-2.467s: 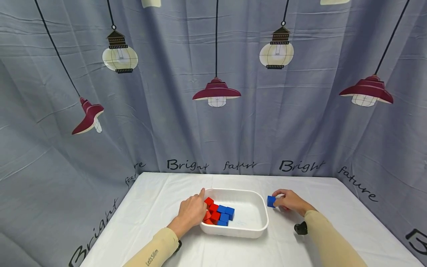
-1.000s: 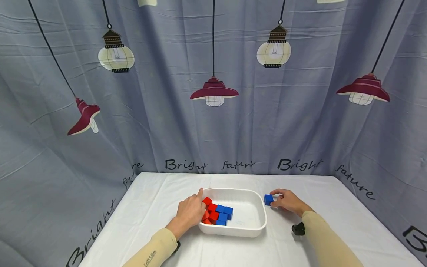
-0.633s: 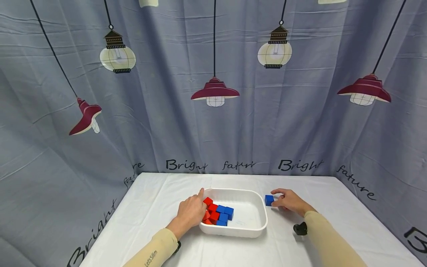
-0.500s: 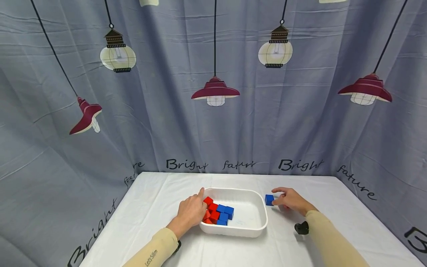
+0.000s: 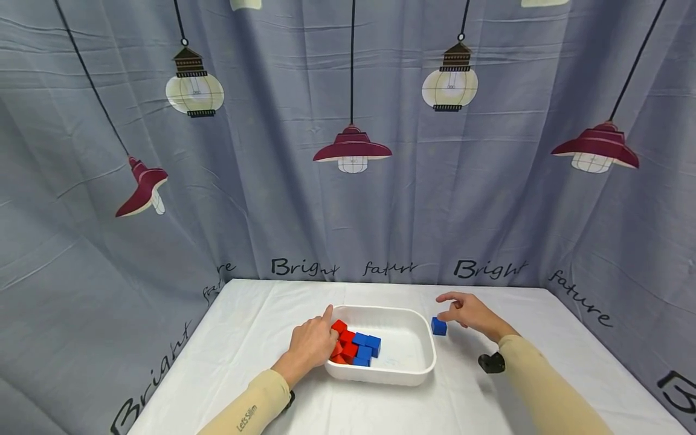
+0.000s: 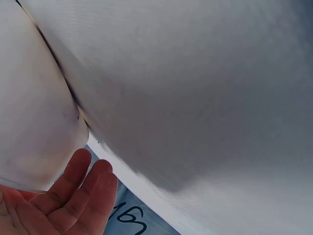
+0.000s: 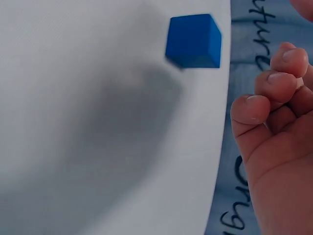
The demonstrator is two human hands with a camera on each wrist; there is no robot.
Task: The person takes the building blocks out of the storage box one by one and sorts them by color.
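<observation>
One blue cube (image 5: pixel 438 329) sits just below the spread thumb and forefinger of the right hand (image 5: pixel 472 313); the left hand (image 5: pixel 312 342) grips the tray's rim (image 5: pixel 380 375). Picking seems in hand, calling for a pinch.

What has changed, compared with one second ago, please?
The right hand has let go of the blue cube and lifted away. Unchanged: that cube on the table, right of the white tray; the left hand at the tray's left end; the red cubes and other blue cubes inside.
</observation>
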